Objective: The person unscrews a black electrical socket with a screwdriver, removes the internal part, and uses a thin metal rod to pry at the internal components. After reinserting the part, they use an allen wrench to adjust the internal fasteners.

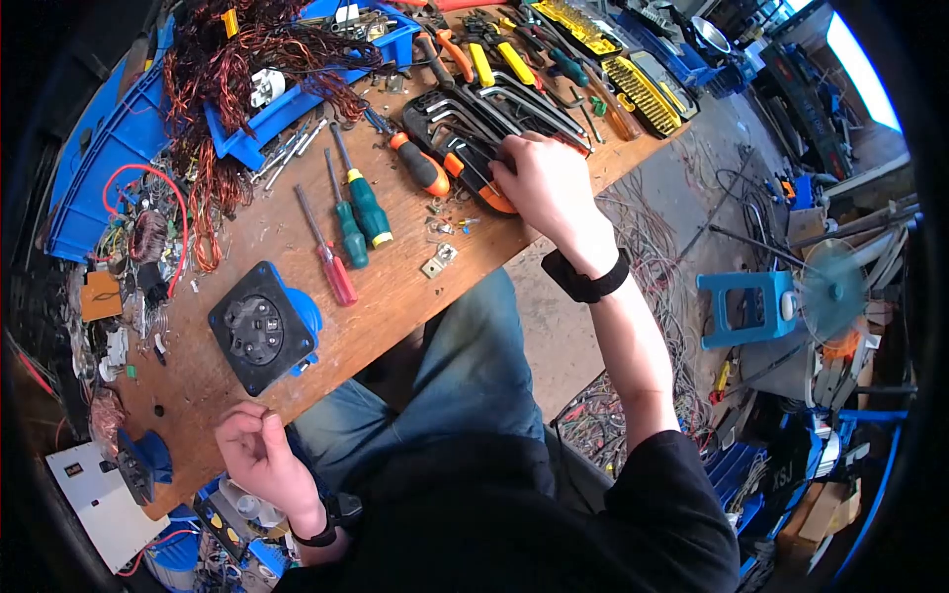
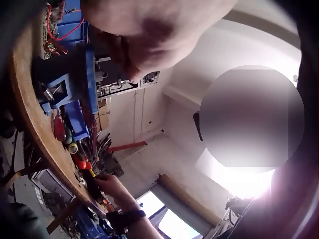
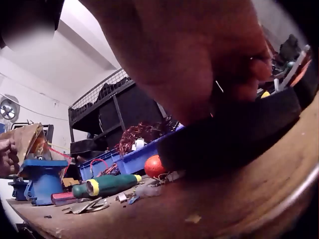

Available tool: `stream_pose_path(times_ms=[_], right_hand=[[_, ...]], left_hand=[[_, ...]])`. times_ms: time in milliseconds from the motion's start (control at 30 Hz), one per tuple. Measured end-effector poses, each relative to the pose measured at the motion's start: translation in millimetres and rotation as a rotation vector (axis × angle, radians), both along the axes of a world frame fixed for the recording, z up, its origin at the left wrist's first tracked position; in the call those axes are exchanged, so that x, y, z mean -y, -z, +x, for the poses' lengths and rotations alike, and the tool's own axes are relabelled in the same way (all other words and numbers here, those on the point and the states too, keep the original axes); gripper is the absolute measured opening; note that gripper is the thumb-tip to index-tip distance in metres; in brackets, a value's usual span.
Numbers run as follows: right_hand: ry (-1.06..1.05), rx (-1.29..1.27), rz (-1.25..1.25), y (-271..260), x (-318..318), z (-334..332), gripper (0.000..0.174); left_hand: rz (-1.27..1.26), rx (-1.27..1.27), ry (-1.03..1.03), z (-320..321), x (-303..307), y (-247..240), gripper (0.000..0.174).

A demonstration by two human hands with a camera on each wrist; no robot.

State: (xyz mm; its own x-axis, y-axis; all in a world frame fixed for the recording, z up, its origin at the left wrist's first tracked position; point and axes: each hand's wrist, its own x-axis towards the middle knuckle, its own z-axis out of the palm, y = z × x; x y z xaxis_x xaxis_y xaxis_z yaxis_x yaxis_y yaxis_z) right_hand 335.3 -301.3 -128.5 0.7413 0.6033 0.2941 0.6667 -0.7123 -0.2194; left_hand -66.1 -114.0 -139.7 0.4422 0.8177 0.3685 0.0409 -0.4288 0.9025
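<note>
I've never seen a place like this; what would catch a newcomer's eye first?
First, the tangle of copper-coloured wire spilling over a blue tray, upper left in the head view. Next, the blue-and-black socket on the wooden bench, just beyond the left hand. Then the right hand, beside the hex keys near the bench's edge.

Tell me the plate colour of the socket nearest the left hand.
Black; the plate shows best in the head view.

copper wire (image 1: pixel 213 79) and a cable-strewn floor (image 1: pixel 554 331)

the copper wire lies tangled over a blue bin (image 1: pixel 237 148); a red cable (image 1: pixel 184 222) curves nearby. loose cables (image 1: pixel 652 232) spread across the floor, where a blue stool (image 1: pixel 768 299) stands near a round fan (image 1: pixel 835 292).
</note>
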Motion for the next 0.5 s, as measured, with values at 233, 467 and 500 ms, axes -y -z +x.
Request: stream_pose_path(times_ms=[233,467,500], right_hand=[[0.019,0.026,0.079,-3.0,-3.9,2.3,0.021],[-0.112,-0.008,0.609,-72.0,13.3,-44.8,0.021],[0.083,0.081,0.573,-107.1,24.2,-77.3,0.025]], left_hand=[[-0.065,0.034,0.054,-5.5,3.6,-1.4,0.021],[-0.02,-0.05,0.056,-6.1,5.4,-5.9,0.024],[-0.03,-0.04,0.019,-5.3,5.3,-6.9,0.024]])
